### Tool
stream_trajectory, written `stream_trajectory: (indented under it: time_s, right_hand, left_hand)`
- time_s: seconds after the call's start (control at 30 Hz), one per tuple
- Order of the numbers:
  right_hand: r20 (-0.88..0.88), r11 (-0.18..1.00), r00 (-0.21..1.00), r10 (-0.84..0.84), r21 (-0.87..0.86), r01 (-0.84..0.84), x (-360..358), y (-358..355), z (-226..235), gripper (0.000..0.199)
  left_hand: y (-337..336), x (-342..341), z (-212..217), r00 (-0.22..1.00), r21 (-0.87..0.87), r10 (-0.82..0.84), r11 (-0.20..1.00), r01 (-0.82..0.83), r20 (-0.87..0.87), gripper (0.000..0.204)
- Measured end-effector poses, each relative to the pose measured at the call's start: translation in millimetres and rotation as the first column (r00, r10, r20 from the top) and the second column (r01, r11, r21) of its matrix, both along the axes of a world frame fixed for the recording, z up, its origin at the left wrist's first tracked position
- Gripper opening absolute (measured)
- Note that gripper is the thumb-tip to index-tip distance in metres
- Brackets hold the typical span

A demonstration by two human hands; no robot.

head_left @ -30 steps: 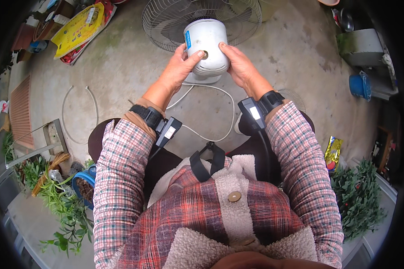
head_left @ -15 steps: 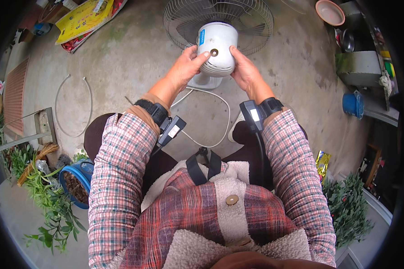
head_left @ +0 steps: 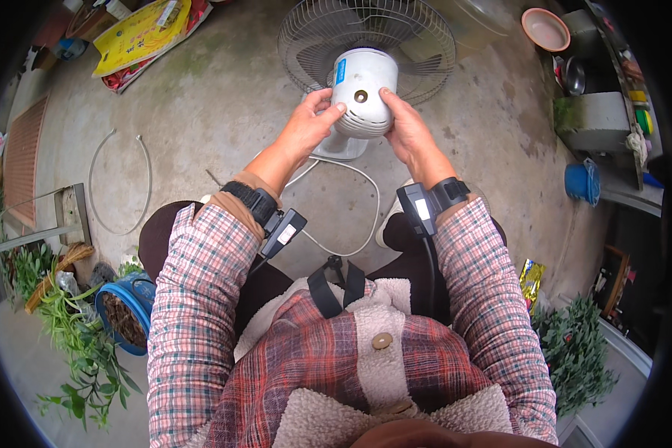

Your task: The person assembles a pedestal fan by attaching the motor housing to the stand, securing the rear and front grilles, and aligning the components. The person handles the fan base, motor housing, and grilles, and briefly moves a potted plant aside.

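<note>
An electric fan stands on the floor in front of me, its round dark wire cage (head_left: 433, 56) pointing away. The white motor housing (head_left: 366, 78) at its back faces me, with a blue label, a round hole and slots at its lower end. My left hand (head_left: 305, 128) grips the housing's left side, thumb lying beside the hole. On its right side my right hand (head_left: 411, 133) is pressed, thumb on top. Below the housing part of the white base (head_left: 345, 151) shows. A white power cord (head_left: 377, 200) loops over the floor towards me.
A pale hose (head_left: 91, 187) curves on the concrete at left. Yellow sacks (head_left: 143, 36) lie far left. Potted plants and a blue bucket (head_left: 123, 313) stand near left; a leafy plant (head_left: 575, 355) is near right. A pink basin (head_left: 545, 30) and a blue pail (head_left: 581, 181) are at right.
The whole view has shifted slightly, so fan and floor things sit a little lower. My left thumb has slid away from the hole. Both hands stay on the housing.
</note>
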State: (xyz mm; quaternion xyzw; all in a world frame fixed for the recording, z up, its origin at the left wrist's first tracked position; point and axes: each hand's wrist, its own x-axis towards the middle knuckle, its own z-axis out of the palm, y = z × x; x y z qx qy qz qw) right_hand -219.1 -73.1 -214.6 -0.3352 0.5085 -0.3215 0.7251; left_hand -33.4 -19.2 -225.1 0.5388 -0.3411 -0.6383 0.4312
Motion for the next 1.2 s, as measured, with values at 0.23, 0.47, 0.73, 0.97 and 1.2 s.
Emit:
stream_trajectory:
  time_s: [0.23,0.47,0.73,0.97,1.2]
  right_hand:
    - [-0.011,0.999,0.999,-0.042,0.004,0.042,5.0,4.0,11.5,0.064]
    - [-0.007,0.997,0.997,-0.071,0.025,0.071,10.3,4.5,20.9,0.06]
    - [0.008,0.993,0.997,-0.081,0.089,0.079,6.7,4.1,3.6,0.077]
    - [0.074,0.99,0.996,-0.047,0.135,0.037,5.8,1.3,-3.4,0.081]
    - [0.106,0.992,0.993,-0.051,0.124,0.038,6.1,7.3,3.9,0.079]
  left_hand:
    - [-1.2,-2.2,0.3,1.0,0.019,0.026,0.999,-0.026,0.016,0.063]
    - [-1.3,-2.3,5.9,0.999,0.025,0.029,0.999,-0.029,0.028,0.064]
    - [-3.7,-4.8,6.6,0.998,0.039,0.044,0.998,-0.046,0.041,0.082]
    - [-3.4,-2.8,11.1,0.998,0.072,-0.026,0.997,0.022,0.055,0.076]
    - [0.8,0.3,10.3,0.999,0.057,-0.038,0.998,0.037,0.01,0.074]
